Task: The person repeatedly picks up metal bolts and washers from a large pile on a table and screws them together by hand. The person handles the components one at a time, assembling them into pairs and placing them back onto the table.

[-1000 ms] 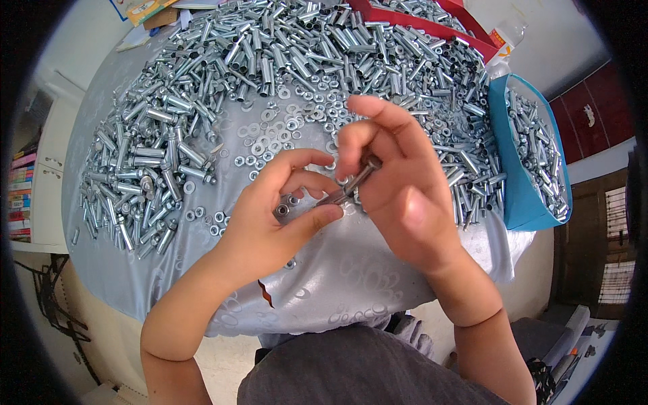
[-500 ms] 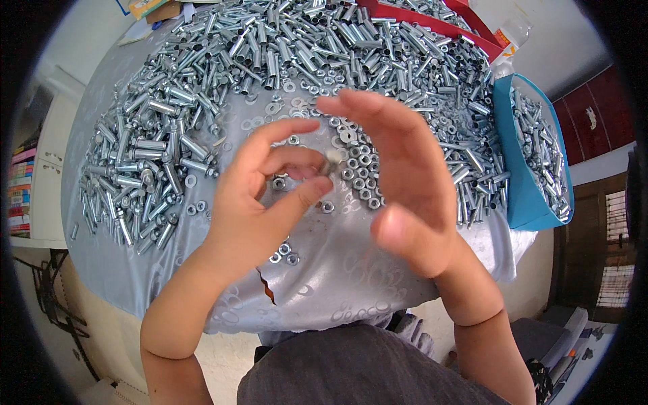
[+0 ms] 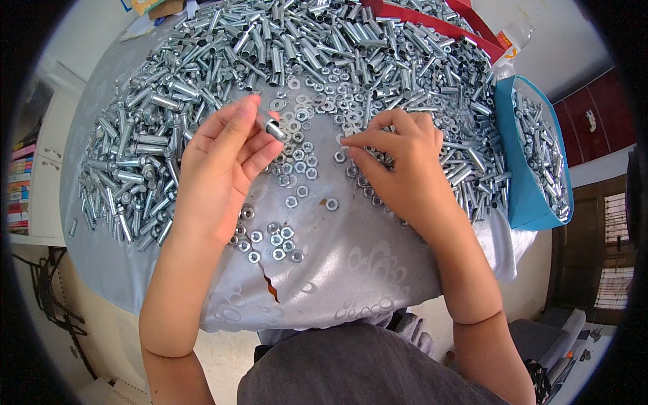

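My left hand, raised over the left-middle of the table, pinches a short shiny metal sleeve between thumb and fingers. The sleeve's open end points down and to the right. My right hand is lowered over loose washers and nuts, with thumb and index finger pressed together. Whatever is at those fingertips is too small to make out. Between the hands lie flat washers and hex nuts. A small cluster of hex nuts sits nearer me, beside my left wrist.
Metal sleeves heap along the far side. Assembled anchor bolts pile up at the left. A blue box of metal parts stands at the right, a red tray at the back. The grey tablecloth has a tear near me.
My hands have moved apart. The left now shows a metal sleeve in its fingers. The right has turned palm down, and its spread fingers have closed to a pinch over the washers and nuts.
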### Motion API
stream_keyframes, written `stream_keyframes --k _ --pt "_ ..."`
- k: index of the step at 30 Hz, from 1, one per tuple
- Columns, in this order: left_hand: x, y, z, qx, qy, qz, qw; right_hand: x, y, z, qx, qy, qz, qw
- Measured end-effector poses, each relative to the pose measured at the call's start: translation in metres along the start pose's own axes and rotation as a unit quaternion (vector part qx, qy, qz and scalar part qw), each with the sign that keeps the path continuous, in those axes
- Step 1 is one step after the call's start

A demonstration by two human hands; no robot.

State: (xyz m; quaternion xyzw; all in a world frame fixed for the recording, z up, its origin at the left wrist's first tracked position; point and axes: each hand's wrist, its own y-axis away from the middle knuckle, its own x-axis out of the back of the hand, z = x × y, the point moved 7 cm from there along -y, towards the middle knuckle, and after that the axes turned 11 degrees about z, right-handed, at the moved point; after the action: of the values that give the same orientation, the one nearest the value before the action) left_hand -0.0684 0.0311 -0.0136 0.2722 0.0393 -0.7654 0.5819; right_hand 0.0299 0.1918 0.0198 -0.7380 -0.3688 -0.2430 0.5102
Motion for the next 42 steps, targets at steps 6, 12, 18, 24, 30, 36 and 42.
stream_keyframes --k 6,12,18,24,30,36,42 --pt "0.006 -0.007 -0.019 0.125 0.135 -0.006 0.983 -0.006 0.003 -0.004 0.030 0.071 0.001 0.997" --pt "0.008 -0.009 -0.027 0.182 0.169 -0.028 0.968 -0.008 0.004 -0.009 0.033 0.061 -0.022 0.997" --pt "0.001 -0.001 -0.024 0.173 0.126 -0.024 0.977 -0.004 0.003 -0.007 0.029 0.034 -0.022 0.999" --pt "0.002 -0.003 -0.026 0.194 0.171 -0.038 0.965 -0.006 0.004 -0.005 0.022 0.019 -0.025 0.999" --pt "0.002 -0.002 -0.029 0.211 0.171 -0.038 0.962 -0.001 0.000 -0.011 0.016 -0.018 -0.023 0.999" --pt "-0.004 0.005 -0.022 0.140 0.035 -0.029 0.989 -0.002 0.001 -0.024 -0.134 -0.427 -0.107 0.888" --pt "-0.013 0.012 -0.022 0.107 -0.050 -0.064 0.991 0.002 0.001 -0.031 -0.089 -0.490 -0.054 0.866"
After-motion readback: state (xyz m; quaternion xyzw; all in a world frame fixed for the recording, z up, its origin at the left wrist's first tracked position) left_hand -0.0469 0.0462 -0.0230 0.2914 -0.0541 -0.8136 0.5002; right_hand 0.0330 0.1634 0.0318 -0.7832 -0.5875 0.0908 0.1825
